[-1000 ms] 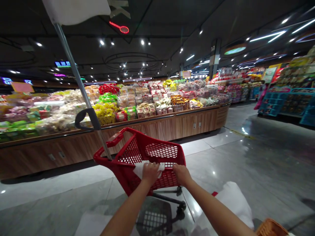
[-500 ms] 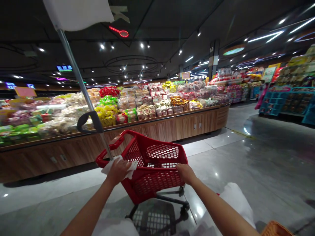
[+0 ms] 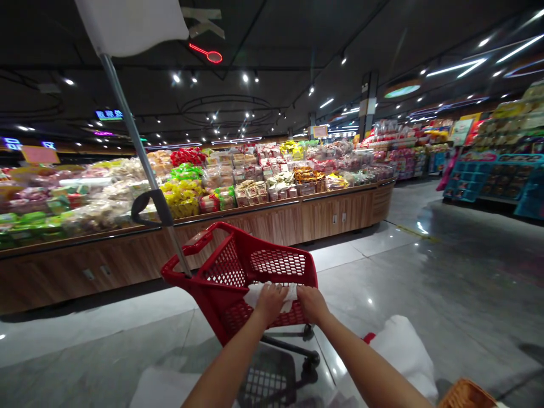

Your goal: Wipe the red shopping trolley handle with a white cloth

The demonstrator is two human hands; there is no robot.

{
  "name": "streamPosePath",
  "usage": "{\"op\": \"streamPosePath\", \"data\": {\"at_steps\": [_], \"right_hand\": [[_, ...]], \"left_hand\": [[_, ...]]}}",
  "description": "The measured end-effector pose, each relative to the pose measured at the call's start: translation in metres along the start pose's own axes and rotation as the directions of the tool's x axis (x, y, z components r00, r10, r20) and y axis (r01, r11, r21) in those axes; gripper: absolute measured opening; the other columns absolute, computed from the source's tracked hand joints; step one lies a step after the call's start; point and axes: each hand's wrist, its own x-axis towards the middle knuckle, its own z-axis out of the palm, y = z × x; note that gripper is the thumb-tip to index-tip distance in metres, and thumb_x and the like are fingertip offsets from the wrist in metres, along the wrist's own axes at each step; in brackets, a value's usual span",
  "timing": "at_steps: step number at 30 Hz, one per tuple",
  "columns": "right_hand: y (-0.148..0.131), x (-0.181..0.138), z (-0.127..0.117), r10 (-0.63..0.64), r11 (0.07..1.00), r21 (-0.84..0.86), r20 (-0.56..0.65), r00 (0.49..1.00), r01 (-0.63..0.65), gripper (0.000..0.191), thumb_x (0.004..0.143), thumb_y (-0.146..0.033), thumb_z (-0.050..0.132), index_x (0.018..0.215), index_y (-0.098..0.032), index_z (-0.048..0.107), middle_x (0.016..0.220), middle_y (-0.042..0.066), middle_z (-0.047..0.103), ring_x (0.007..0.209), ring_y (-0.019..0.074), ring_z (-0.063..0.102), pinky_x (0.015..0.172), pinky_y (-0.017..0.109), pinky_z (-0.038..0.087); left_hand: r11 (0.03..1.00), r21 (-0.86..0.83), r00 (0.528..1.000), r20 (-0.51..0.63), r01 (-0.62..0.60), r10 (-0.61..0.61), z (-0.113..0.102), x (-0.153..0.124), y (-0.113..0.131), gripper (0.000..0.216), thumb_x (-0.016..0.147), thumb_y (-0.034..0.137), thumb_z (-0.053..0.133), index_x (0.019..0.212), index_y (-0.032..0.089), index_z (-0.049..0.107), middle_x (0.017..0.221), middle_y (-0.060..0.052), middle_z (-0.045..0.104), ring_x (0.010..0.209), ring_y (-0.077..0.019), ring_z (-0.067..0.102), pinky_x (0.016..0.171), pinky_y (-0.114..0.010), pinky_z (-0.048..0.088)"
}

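Observation:
A red plastic shopping cart [image 3: 272, 249] stands in front of me on dark wheels. My left hand [image 3: 270, 303] is closed on a white cloth [image 3: 254, 293], which is draped over the cart's near rim. Just to its right, my right hand [image 3: 312, 303] grips the same rim near the front corner; its fingertips are partly hidden. A grey metal pole [image 3: 135, 136] with a dark loop handle [image 3: 152, 207] rises at the handle end of the cart, bearing a white panel [image 3: 136, 25] on top.
A long wood-fronted display counter [image 3: 272, 218] piled with packaged food runs behind the cart. Blue display racks [image 3: 471, 175] stand at the right across a shiny grey floor [image 3: 425, 272]. An orange-brown woven basket [image 3: 467, 395] shows at the bottom right.
My left hand has slid the white cloth rightward along the near rim, from the handle end to beside my right hand. My right hand stays on the rim. The view has shifted slightly.

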Motion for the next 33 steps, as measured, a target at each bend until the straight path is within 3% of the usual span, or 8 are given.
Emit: {"op": "streamPosePath", "data": {"at_steps": [3, 8, 11, 17, 20, 23, 29, 33], "right_hand": [[0.008, 0.002, -0.007, 0.018, 1.000, -0.024, 0.034, 0.999, -0.017, 0.022, 0.095, -0.018, 0.038, 0.096, -0.018, 0.061, 0.093, 0.006, 0.067, 0.087, 0.0176, 0.061, 0.071, 0.027, 0.035], [0.020, 0.000, -0.014, 0.036, 0.998, -0.051, 0.037, 0.999, -0.034, 0.021, 0.094, -0.017, 0.039, 0.097, -0.017, 0.060, 0.094, 0.008, 0.066, 0.085, 0.0181, 0.061, 0.071, 0.027, 0.035], [0.016, -0.003, -0.013, 0.049, 0.997, -0.053, 0.014, 0.999, -0.048, 0.021, 0.094, -0.016, 0.039, 0.096, -0.016, 0.060, 0.092, 0.008, 0.066, 0.086, 0.0186, 0.060, 0.070, 0.028, 0.034], [-0.006, -0.003, 0.000, 0.053, 0.998, -0.021, -0.033, 0.998, -0.054, 0.021, 0.094, -0.017, 0.039, 0.096, -0.016, 0.060, 0.093, 0.008, 0.066, 0.088, 0.0187, 0.059, 0.072, 0.028, 0.035], [-0.010, -0.002, 0.002, 0.037, 0.999, -0.004, -0.037, 0.999, -0.037, 0.023, 0.095, -0.017, 0.038, 0.102, -0.017, 0.060, 0.098, 0.008, 0.066, 0.091, 0.0183, 0.060, 0.074, 0.027, 0.036], [-0.007, 0.001, -0.002, 0.007, 1.000, -0.015, 0.023, 1.000, -0.006, 0.022, 0.096, -0.020, 0.039, 0.101, -0.019, 0.060, 0.098, 0.006, 0.067, 0.091, 0.0177, 0.061, 0.073, 0.027, 0.037], [0.011, 0.003, -0.015, 0.029, 0.995, -0.093, 0.082, 0.996, -0.021, 0.020, 0.095, -0.016, 0.038, 0.096, -0.017, 0.058, 0.094, 0.007, 0.066, 0.088, 0.0179, 0.061, 0.071, 0.028, 0.036], [0.018, 0.001, -0.016, 0.042, 0.993, -0.112, 0.073, 0.996, -0.034, 0.019, 0.094, -0.015, 0.039, 0.097, -0.016, 0.058, 0.094, 0.008, 0.065, 0.087, 0.0185, 0.060, 0.070, 0.029, 0.035]], "left_hand": [[0.996, 0.085, 1.000, 0.010, 0.015, -0.016, -0.020, -0.036, -0.068, 0.032, 0.089, 0.016, 0.044, 0.118, 0.022, 0.056, 0.095, -0.008, 0.065, 0.086, -0.0220, 0.059, 0.080, -0.039, 0.043], [0.974, 0.207, 0.980, -0.192, 0.090, -0.050, -0.061, -0.102, -0.162, 0.031, 0.086, 0.012, 0.044, 0.108, 0.025, 0.062, 0.099, -0.008, 0.066, 0.095, -0.0249, 0.057, 0.097, -0.050, 0.033], [0.970, 0.190, 0.966, -0.234, 0.154, -0.107, -0.057, -0.100, -0.147, 0.032, 0.086, 0.012, 0.043, 0.109, 0.026, 0.062, 0.098, -0.006, 0.066, 0.096, -0.0248, 0.056, 0.100, -0.051, 0.029], [0.992, 0.017, 0.986, -0.106, 0.128, -0.125, -0.006, -0.025, -0.021, 0.031, 0.089, 0.016, 0.043, 0.114, 0.022, 0.059, 0.101, -0.008, 0.065, 0.093, -0.0246, 0.057, 0.086, -0.042, 0.038], [0.995, -0.040, 0.990, -0.099, 0.094, -0.098, 0.007, -0.001, 0.016, 0.027, 0.090, 0.018, 0.043, 0.112, 0.021, 0.059, 0.103, -0.009, 0.064, 0.095, -0.0249, 0.057, 0.088, -0.042, 0.037], [1.000, -0.029, 0.996, -0.085, 0.005, -0.007, 0.001, -0.007, -0.003, 0.030, 0.089, 0.017, 0.043, 0.115, 0.022, 0.058, 0.099, -0.009, 0.064, 0.092, -0.0236, 0.057, 0.087, -0.041, 0.038], [0.989, 0.129, 0.984, -0.170, 0.079, -0.056, -0.043, -0.084, -0.132, 0.038, 0.086, 0.011, 0.044, 0.118, 0.025, 0.060, 0.088, -0.005, 0.064, 0.088, -0.0225, 0.056, 0.094, -0.044, 0.034], [0.973, 0.139, 0.961, -0.232, 0.184, -0.149, -0.055, -0.099, -0.146, 0.033, 0.088, 0.015, 0.044, 0.112, 0.027, 0.063, 0.094, -0.005, 0.065, 0.095, -0.0245, 0.055, 0.098, -0.048, 0.029]]}}
